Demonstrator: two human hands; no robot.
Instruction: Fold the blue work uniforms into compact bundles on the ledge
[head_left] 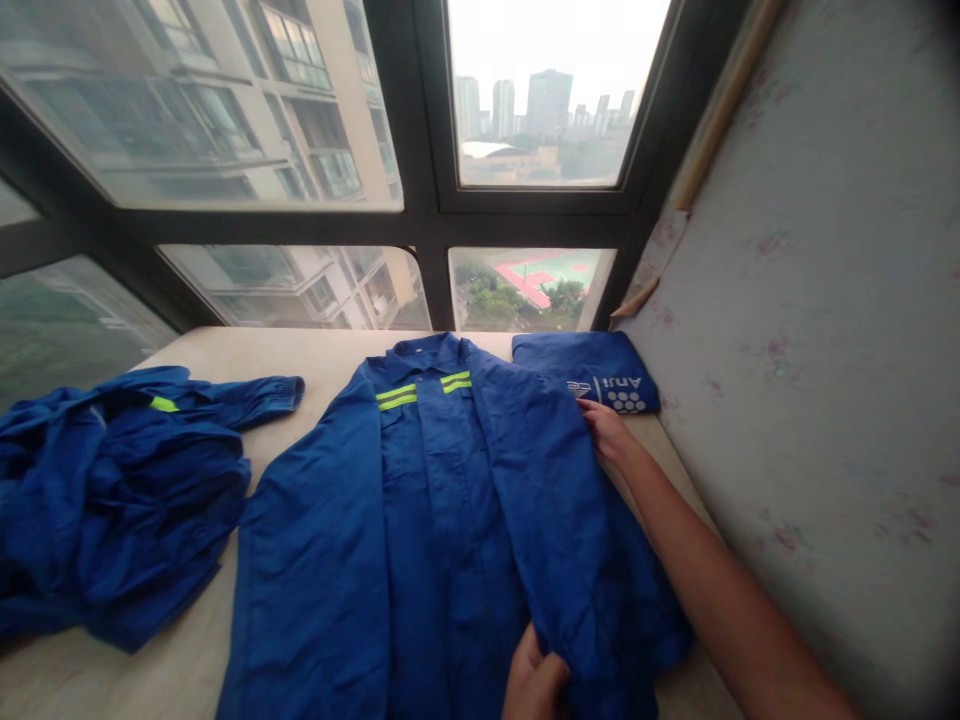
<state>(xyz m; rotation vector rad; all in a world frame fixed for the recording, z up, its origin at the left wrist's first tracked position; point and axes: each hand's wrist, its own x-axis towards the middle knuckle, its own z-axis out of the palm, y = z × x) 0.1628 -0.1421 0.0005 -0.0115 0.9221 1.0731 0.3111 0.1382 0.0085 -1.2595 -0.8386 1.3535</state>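
Note:
A blue work jacket (435,500) lies front side up, its collar toward the window and yellow-green stripes across the chest. Its right-hand sleeve (551,470) is laid over the front panel, running down toward me. Low in the view, my left hand (536,680) is closed on the lower end of that sleeve. Farther up, my right hand (606,432) pinches the sleeve's outer edge near the shoulder. Just beyond my right fingers sits a folded blue garment (547,355) with white "Anji" lettering and a dot logo.
At the left, another blue jacket (127,500) lies crumpled with one sleeve stretched out. Everything rests on a pale ledge (330,350) below dark-framed windows (431,230). A flower-patterned wall (825,400) bounds the right side, its covering peeling near the window.

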